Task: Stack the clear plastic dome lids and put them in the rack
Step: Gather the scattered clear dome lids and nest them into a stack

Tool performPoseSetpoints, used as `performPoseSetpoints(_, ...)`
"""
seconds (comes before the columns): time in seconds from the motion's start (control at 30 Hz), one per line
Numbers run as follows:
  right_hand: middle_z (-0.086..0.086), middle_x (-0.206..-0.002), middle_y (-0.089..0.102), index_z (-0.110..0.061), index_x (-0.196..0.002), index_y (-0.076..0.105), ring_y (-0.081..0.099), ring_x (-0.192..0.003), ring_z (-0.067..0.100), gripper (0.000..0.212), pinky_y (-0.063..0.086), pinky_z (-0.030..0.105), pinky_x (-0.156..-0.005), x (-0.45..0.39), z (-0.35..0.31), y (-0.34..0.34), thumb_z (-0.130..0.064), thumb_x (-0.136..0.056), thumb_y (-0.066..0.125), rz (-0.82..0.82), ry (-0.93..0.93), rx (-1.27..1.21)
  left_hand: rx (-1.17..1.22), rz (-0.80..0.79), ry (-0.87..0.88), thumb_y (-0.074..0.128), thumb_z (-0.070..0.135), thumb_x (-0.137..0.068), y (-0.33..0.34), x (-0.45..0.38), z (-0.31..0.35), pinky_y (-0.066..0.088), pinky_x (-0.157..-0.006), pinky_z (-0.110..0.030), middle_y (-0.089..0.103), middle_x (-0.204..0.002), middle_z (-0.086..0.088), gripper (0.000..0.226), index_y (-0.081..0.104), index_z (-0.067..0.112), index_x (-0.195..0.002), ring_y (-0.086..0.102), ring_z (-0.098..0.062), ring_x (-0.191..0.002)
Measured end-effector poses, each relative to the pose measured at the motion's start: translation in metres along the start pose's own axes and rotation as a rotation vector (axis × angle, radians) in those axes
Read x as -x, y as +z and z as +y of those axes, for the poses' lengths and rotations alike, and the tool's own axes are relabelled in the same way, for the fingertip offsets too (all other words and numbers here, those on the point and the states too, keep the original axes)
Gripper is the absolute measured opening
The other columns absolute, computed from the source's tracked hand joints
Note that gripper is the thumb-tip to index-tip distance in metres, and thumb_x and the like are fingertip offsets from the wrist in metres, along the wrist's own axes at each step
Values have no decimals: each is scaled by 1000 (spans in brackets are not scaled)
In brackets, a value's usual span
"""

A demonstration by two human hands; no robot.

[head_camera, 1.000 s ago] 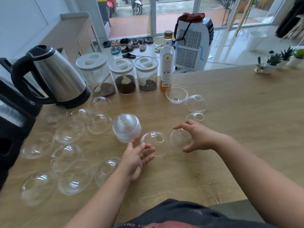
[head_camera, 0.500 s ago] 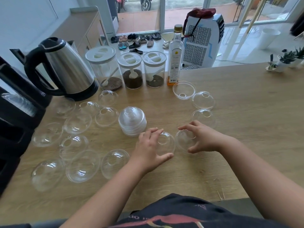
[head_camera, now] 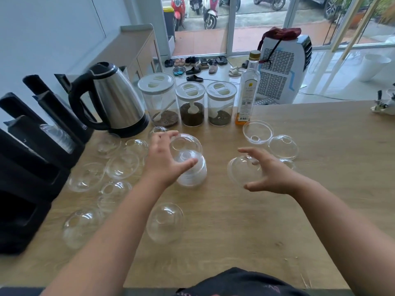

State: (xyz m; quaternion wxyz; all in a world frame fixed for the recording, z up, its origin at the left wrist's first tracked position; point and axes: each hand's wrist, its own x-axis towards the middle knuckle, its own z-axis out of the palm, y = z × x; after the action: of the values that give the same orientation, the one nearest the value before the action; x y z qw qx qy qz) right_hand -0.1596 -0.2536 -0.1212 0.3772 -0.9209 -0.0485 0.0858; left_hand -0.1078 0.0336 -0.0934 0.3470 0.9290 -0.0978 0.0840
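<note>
My left hand (head_camera: pixel 163 159) holds a clear dome lid (head_camera: pixel 187 143) tilted just above the stack of dome lids (head_camera: pixel 193 170) at the middle of the wooden counter. My right hand (head_camera: pixel 270 171) grips another dome lid (head_camera: pixel 242 170) lifted off the counter, to the right of the stack. Several loose dome lids lie to the left, such as a lid (head_camera: pixel 121 165), and one lies near me (head_camera: pixel 165 223). An upturned lid (head_camera: pixel 257 132) and a dome lid (head_camera: pixel 283 146) sit at the right. The black rack (head_camera: pixel 32 167) stands at the left edge and holds some lids (head_camera: pixel 57 134).
A steel kettle (head_camera: pixel 115 101) stands at the back left. Three lidded jars, such as the middle jar (head_camera: pixel 191 104), and a glass bottle (head_camera: pixel 248 90) line the counter's back edge. A small planter (head_camera: pixel 384 105) is at the far right. The counter's front edge is close to my body.
Both hands have each lifted a lid off the counter. The left hand carried its lid back and left over the stack. The right hand raised its lid in place.
</note>
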Motion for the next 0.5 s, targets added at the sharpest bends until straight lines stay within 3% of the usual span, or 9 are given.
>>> performPoseSetpoints(0.13, -10, -133, 44, -45, -138, 36, 43, -124, 5, 91, 34, 22, -100, -15, -27, 3, -23, -66, 87, 25, -95, -84, 6, -165, -36, 90, 42, -61, 14, -8, -13, 32, -96, -18, 43, -130, 3, 87, 51, 22, -135, 48, -11, -119)
performPoseSetpoints(0.3, -15, -132, 46, -43, -140, 36, 41, -127, 2, 93, 34, 29, -109, -36, -44, 5, -25, -65, 89, 40, -141, -226, 51, -174, -65, 90, 45, -59, 28, -11, -23, 35, -98, -20, 44, -126, 7, 88, 51, 23, -134, 44, -6, -116)
performPoseSetpoints(0.5, -15, -136, 50, -45, -133, 41, 43, -131, 10, 86, 39, 43, -110, -69, -67, 25, -50, -58, 84, 49, -190, -166, 114, -218, -111, 91, 45, -57, 39, -11, -28, 37, -95, -22, 43, -125, 8, 89, 50, 28, -134, 44, -6, -115)
